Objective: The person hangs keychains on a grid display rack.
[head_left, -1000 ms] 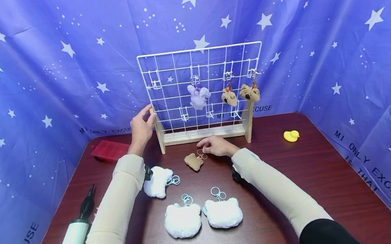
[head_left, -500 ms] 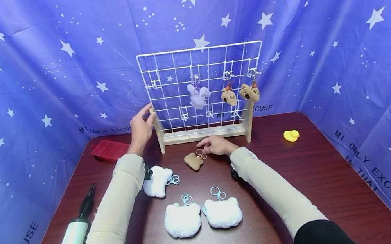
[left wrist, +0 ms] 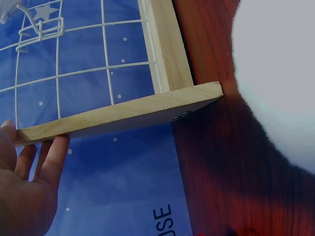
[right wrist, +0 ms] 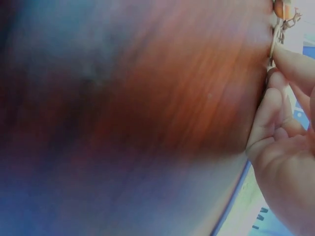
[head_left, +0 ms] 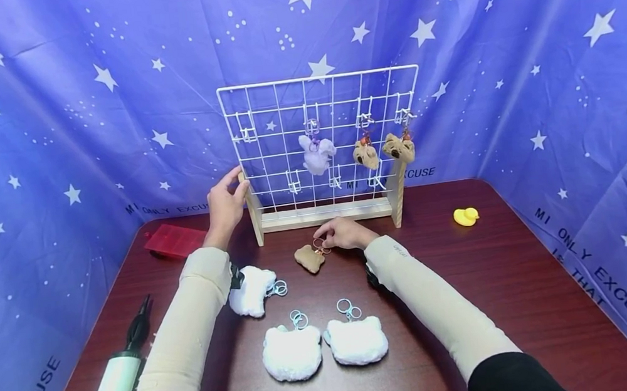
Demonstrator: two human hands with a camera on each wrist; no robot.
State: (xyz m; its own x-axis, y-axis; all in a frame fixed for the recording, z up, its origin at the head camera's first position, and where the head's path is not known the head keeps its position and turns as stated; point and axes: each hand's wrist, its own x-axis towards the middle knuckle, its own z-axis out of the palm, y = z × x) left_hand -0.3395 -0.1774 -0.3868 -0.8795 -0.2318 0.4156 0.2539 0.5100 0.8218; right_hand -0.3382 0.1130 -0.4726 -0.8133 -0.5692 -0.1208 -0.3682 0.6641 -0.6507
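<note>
In the head view, my left hand [head_left: 225, 205] grips the top of the left wooden post [head_left: 252, 211] of a white wire grid rack [head_left: 298, 153]. The left wrist view shows its fingers [left wrist: 54, 157] along the underside of that post. My right hand [head_left: 347, 232] pinches the ring of a small brown plush keychain [head_left: 309, 259] lying before the rack. In the right wrist view the thumb lies against the metal ring [right wrist: 275, 42], beside an orange bead [right wrist: 284, 9]. A lilac plush keychain [head_left: 318, 155] and two brown ones, including the rightmost brown plush [head_left: 398, 147], hang from hooks.
Two white plush keychains, a left one [head_left: 291, 352] and a right one [head_left: 357, 341], lie at the front. Another white plush [head_left: 251, 291] is beside my left forearm. A red case [head_left: 175, 240] and a hand pump [head_left: 113, 385] are left, a yellow duck [head_left: 465, 217] right.
My right hand has shifted slightly left, its fingertips closer over the brown keychain's ring. The left hand keeps its hold on the rack post.
</note>
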